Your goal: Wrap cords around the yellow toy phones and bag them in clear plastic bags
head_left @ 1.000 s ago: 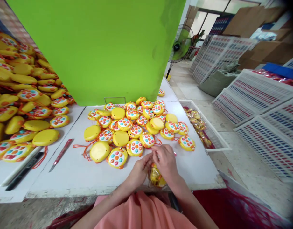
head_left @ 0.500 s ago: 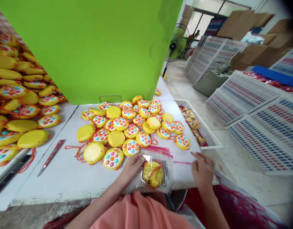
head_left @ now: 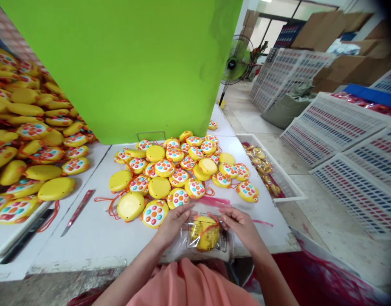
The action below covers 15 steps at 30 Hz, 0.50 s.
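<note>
A clear plastic zip bag [head_left: 225, 246] with a pink top strip lies at the table's front edge. Inside it is a yellow oval toy [head_left: 201, 236] with an orange cord, partly covered by dark print on the bag. My left hand [head_left: 173, 224] pinches the bag's upper left side. At the upper right, my right hand [head_left: 242, 226] has its thumb and fingers closed on the bag's edge. Just beyond the bag is a heap of yellow toys [head_left: 159, 187], many showing white faces with coloured buttons. Beside my right hand lies a thin pink strip [head_left: 263, 222].
A red utility knife [head_left: 79, 210] and a black bar [head_left: 26, 236] lie on the left. More toys [head_left: 57, 189] are piled there. A tall green panel [head_left: 128, 72] stands behind the heap. At right, a white crate [head_left: 292, 195] holds bagged items; stacked baskets [head_left: 351, 178] stand beyond.
My right hand has come left from over the table's right side and closed on the bag's upper right edge. My left hand still holds the bag. The camera view has shifted slightly.
</note>
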Motion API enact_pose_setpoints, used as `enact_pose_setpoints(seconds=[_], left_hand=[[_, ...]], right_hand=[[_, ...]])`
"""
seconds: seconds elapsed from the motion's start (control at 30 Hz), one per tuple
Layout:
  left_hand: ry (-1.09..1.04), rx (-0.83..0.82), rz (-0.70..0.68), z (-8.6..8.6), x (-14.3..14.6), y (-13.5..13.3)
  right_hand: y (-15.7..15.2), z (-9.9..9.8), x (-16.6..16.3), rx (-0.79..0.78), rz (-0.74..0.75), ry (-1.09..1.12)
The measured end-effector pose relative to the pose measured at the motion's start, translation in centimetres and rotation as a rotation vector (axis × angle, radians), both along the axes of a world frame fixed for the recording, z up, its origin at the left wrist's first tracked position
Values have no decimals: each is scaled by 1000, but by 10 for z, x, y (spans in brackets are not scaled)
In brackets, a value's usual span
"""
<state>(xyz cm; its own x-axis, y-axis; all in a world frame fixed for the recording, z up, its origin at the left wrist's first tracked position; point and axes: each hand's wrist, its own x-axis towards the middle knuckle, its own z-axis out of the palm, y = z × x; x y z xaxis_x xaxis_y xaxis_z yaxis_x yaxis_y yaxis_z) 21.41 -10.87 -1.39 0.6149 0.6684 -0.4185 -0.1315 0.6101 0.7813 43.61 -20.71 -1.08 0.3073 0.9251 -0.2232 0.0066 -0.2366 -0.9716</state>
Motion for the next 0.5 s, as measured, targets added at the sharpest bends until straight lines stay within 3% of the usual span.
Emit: enact_pose_setpoints(seconds=[0.13, 0.33, 0.5], left_hand=[[-63, -53, -15, 6, -3, 2], [-73, -21, 2, 18, -2, -2], [-57, 78, -6, 21, -3, -2]], right_hand=[[-6, 6, 6, 32, -50, -36], [-11, 13, 12, 139, 50, -105], [-9, 10, 2, 101, -37, 140]])
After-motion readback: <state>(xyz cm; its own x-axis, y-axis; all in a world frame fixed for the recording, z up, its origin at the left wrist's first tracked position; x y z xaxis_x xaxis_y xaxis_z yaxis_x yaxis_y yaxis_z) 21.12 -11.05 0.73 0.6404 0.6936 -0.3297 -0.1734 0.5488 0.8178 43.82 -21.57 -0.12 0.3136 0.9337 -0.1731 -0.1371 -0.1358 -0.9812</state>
